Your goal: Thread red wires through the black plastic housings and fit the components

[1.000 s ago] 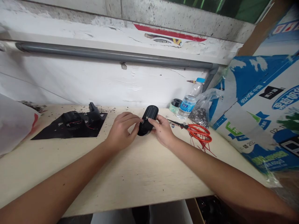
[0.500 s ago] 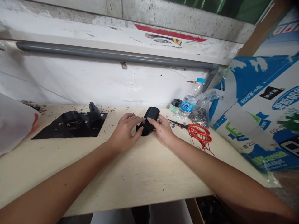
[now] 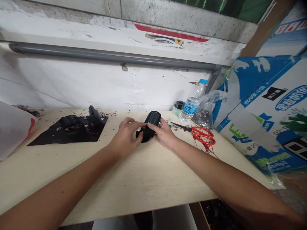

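Observation:
A black, ribbed, rounded casing [image 3: 153, 118] is held tilted just above the table, between both hands. My left hand [image 3: 126, 137] pinches its left side, fingertips on the middle of the casing and thumb lower down. My right hand [image 3: 165, 134] wraps round the right side, its thumb lying across the front near the left fingertips. Whatever small part lies under the fingertips is too hidden to name. Orange-handled scissors [image 3: 202, 134] rest on the table to the right of my right hand, over thin red wires.
On the left, a black sheet [image 3: 48, 137] bears black parts [image 3: 91, 118] beside a white bag [image 3: 14, 127]. At the back right stand a water bottle [image 3: 190, 107], a tape roll [image 3: 177, 108] and a bag of small parts [image 3: 203, 117]. A printed carton [image 3: 254, 111] borders the right side.
The casing has tilted a little and its lower end shows more to the left. Both hands still hold it. The whole view has shifted slightly.

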{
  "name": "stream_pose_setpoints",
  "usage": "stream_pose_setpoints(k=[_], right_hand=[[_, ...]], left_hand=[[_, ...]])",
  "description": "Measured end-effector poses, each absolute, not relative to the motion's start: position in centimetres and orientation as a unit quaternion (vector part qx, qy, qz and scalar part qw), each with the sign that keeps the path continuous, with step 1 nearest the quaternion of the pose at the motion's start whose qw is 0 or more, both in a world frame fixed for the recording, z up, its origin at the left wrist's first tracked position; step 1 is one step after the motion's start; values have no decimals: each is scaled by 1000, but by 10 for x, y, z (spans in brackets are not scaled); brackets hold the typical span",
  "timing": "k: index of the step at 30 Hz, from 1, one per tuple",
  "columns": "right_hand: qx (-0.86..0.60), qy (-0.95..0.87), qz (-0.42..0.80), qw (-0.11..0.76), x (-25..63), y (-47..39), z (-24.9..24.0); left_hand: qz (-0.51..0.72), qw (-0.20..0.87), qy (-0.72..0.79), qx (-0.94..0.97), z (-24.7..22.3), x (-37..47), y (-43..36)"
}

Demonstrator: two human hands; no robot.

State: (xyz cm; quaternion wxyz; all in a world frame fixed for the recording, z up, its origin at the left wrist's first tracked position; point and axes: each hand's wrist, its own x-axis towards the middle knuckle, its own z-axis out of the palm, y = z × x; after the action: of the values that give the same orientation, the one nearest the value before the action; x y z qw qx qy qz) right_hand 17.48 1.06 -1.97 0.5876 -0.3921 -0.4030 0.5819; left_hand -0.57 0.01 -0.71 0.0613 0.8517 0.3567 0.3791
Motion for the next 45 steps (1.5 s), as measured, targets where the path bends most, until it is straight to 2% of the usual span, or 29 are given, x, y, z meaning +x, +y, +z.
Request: stream_pose_setpoints(k=[7, 16, 45], right_hand=[[-386, -406, 610, 561, 177, 12, -18], [-396, -396, 606, 565, 178, 11, -18], [-379, -413, 602, 568, 174, 7, -14]], left_hand=[[374, 53, 373, 847, -4, -4, -3], [363, 20, 320, 875, -5, -3, -4], [275, -26, 304, 912, 5, -4, -10]])
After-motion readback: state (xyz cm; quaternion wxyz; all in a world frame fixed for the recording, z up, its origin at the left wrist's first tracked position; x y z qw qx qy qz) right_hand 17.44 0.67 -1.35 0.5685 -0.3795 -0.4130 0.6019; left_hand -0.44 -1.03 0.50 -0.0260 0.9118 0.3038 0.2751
